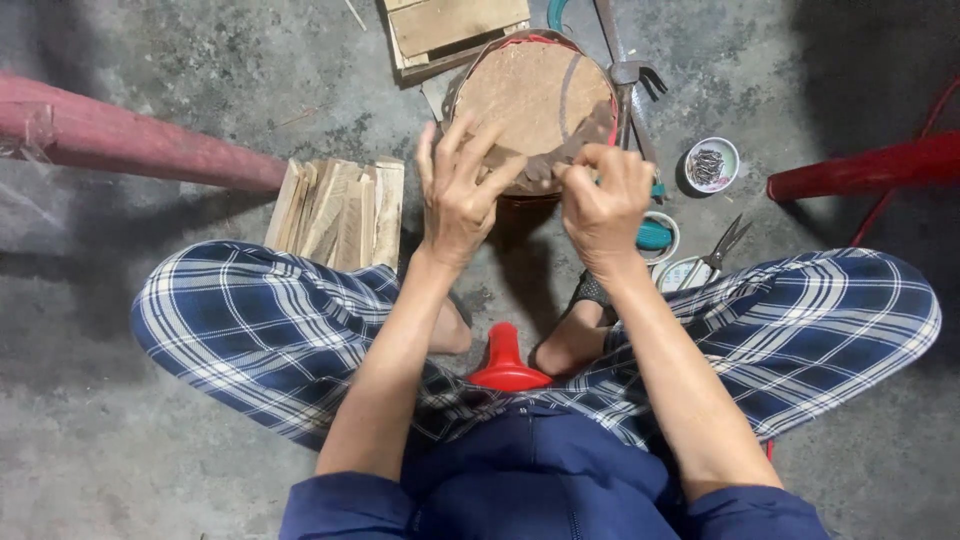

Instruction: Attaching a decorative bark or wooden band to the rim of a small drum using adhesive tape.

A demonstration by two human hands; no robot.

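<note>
**My two hands working at the near rim of a round drum-like frame**

I am seated on a low red stool [505, 365], knees wide in blue plaid trousers, looking straight down at a concrete floor [150, 440]. Directly in front of me, between my feet, stands a round drum-like frame [530, 95] covered with a brown sheet of hide. Its flat circular face points up toward me, so it has no long axis in this view; the axis through its centre runs vertically.

My left hand [458, 195] rests on the near edge of the frame with fingers spread and slightly raised. My right hand [603, 200] is curled closed, thumb and fingers pinching the brown covering at the near right rim. I cannot tell whether it also holds a small tool.

To the left lies a stack of pale wood slats [340, 210]. To the right, a hammer [630, 75] lies along the frame's side, a small white bowl of nails [711, 165] sits farther right, and scissors [725, 245] lie near my right knee.
</note>
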